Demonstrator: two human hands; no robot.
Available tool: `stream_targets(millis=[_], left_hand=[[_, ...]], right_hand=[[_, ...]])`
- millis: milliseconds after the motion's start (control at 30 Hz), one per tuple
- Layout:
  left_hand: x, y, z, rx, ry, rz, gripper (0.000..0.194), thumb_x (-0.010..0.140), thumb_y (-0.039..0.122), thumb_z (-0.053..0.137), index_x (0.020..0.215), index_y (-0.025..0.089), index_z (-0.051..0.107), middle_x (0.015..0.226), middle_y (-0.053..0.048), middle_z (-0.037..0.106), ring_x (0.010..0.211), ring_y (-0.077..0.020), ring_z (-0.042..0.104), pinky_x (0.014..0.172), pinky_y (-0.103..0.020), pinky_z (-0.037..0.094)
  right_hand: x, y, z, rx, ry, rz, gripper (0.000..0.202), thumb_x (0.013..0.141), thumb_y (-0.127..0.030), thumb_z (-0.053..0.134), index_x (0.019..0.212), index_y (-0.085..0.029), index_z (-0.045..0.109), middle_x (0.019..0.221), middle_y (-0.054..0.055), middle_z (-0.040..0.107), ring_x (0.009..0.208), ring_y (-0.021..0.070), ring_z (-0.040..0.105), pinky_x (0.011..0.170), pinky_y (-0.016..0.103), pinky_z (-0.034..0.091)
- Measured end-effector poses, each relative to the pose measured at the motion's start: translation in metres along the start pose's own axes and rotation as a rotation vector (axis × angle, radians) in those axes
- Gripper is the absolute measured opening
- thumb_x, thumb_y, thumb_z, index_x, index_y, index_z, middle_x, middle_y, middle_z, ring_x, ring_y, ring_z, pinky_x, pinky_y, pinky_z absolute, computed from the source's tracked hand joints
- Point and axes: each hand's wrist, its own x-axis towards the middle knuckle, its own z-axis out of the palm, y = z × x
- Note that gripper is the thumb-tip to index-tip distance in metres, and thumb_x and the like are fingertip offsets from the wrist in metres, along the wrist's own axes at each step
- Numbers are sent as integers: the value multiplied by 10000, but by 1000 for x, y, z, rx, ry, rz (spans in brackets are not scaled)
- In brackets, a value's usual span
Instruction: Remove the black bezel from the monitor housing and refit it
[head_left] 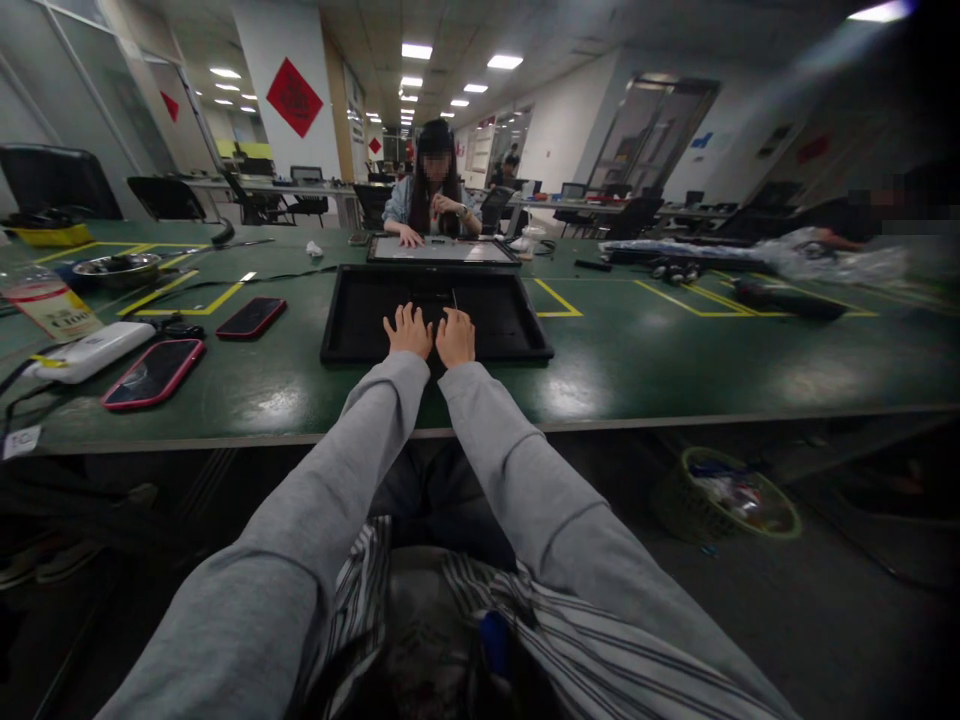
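On the green table in front of me lies a shallow black rectangular casing [360,318] with raised edges, like the housing of a flat screen. My left hand [410,332] rests over its middle, fingers spread, with nothing visible in them. Right beside it, my right hand [456,338] is closed, its fingers curled down over the casing. A thin, light, rod-like tool [454,298] sticks up from the right hand's fingers; its kind is too small to tell. What the fingertips touch inside the dark casing is hidden.
Left of the casing lie two red-edged phones [154,374], a white power bank [97,352], a bottle [49,300] and a metal bowl [116,267]. Opposite sits a person [433,190] with a flat panel [442,250]. Plastic wrap [832,255] lies right; a basket [739,495] stands below.
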Motion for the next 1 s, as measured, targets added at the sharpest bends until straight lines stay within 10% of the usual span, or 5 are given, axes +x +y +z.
stream_targets(millis=[133, 267, 433, 1000], left_hand=[[-3, -26, -33, 2, 114, -39, 483, 990, 305, 378, 1440, 238, 542, 1573, -131, 421, 1517, -303, 230, 1188, -607, 199], [-2, -106, -67, 63, 243, -145, 478, 957, 352, 482, 1408, 224, 577, 1496, -150, 510, 1459, -341, 336, 1166, -584, 273], [1, -185, -75, 28, 37, -381, 558, 886, 583, 576, 1318, 241, 667, 1290, -120, 687, 1228, -341, 598, 1011, -461, 479], [10, -194, -53, 106, 18, -287, 435, 942, 438, 502, 1245, 190, 691, 1256, -131, 711, 1214, -334, 620, 1028, -447, 470]], right_hand=[[6, 33, -32, -9, 123, 72, 524, 961, -144, 233, 1383, -137, 544, 1396, 165, 570, 1305, 272, 460, 1091, 420, 360], [3, 107, -76, -141, 250, 187, 487, 942, -145, 308, 1342, -148, 586, 1369, 173, 593, 1311, 280, 468, 1115, 471, 321], [-5, 175, -94, -134, 196, 483, 476, 955, -268, 447, 1390, -106, 554, 1366, 210, 614, 1284, 318, 532, 1078, 503, 384], [-1, 181, -84, -55, 65, 354, 524, 935, -165, 431, 1438, -130, 573, 1332, 160, 671, 1266, 298, 594, 1089, 447, 445]])
